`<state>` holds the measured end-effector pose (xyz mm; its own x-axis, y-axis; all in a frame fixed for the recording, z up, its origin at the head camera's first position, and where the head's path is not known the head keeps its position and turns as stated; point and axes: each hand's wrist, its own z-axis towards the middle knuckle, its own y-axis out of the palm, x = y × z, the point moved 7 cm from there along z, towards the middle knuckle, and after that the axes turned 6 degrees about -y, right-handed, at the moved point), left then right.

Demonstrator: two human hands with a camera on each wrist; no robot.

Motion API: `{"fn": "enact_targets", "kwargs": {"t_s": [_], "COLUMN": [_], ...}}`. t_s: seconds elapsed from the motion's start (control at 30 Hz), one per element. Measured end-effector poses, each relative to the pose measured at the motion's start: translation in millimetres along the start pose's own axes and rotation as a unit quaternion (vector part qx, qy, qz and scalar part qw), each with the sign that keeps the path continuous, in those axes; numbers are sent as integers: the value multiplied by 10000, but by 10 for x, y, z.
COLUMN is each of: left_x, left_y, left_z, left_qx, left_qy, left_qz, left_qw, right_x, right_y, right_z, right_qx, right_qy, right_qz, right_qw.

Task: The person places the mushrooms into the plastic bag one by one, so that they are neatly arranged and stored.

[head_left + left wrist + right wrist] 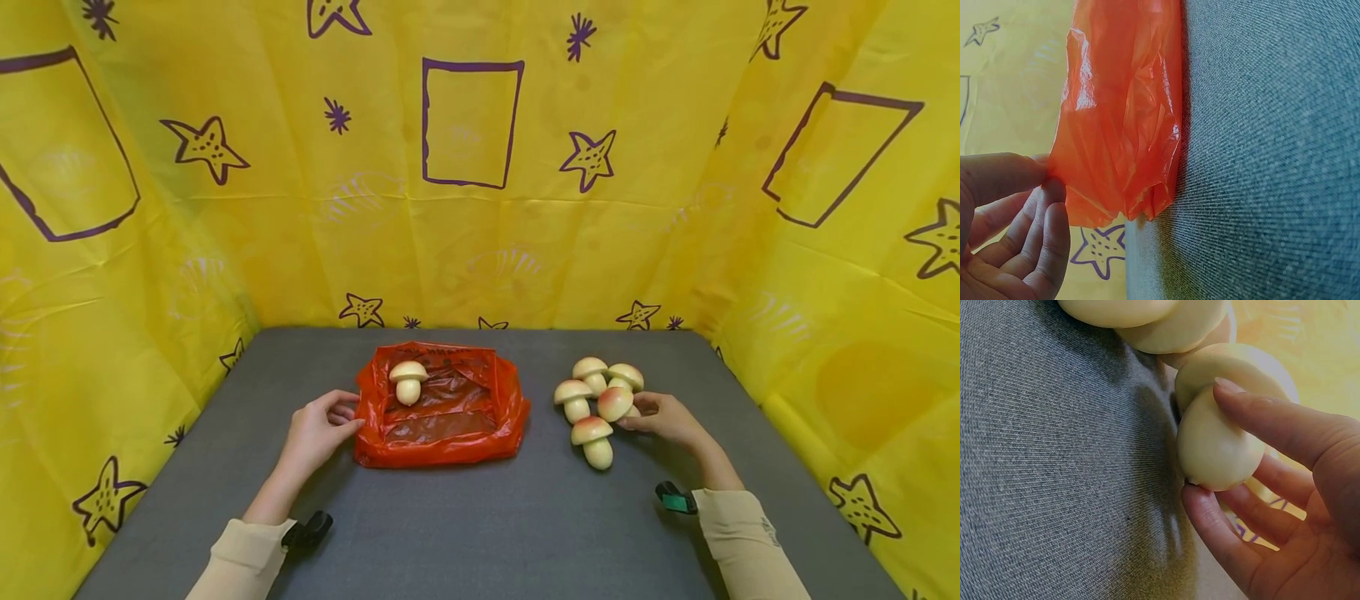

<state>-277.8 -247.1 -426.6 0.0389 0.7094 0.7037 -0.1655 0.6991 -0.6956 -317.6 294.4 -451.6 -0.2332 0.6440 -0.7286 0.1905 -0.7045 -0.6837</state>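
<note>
An open red plastic bag lies on the grey table, its mouth facing up. One toy mushroom with a pale cap rests inside it, towards the left. My left hand pinches the bag's left edge between thumb and fingers; the left wrist view shows the thin red film at the fingertips. On the right, several toy mushrooms with reddish-cream caps lie in a cluster. My right hand grips the rightmost mushroom, thumb on its stem and fingers curled around the other side.
Dark grey cloth covers the table. Yellow fabric walls with purple drawings enclose it at the back and both sides. A strip of table separates the bag from the mushroom cluster. Dark wrist devices sit at both cuffs.
</note>
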Motion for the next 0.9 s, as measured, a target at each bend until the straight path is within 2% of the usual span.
{"fn": "enact_targets", "kwargs": {"t_s": [0.23, 0.53, 0.77, 0.9], "left_x": [-8, -4, 4, 3], "left_y": [8, -1, 1, 3], "left_z": [-2, -3, 1, 4], "left_qx": [-14, 5, -8, -9], "left_qy": [-27, -48, -35, -26], "left_qz": [-29, 6, 19, 21], "left_qw": [10000, 10000, 10000, 10000], "right_x": [0, -52, -132, -177], "right_y": [-32, -84, -81, -93], "right_z": [-30, -43, -66, -70], "right_qx": [62, 141, 140, 152], "right_qy": [195, 219, 165, 77], "right_qz": [-77, -66, 404, 404], "right_qw": [9998, 9996, 9989, 9990]}}
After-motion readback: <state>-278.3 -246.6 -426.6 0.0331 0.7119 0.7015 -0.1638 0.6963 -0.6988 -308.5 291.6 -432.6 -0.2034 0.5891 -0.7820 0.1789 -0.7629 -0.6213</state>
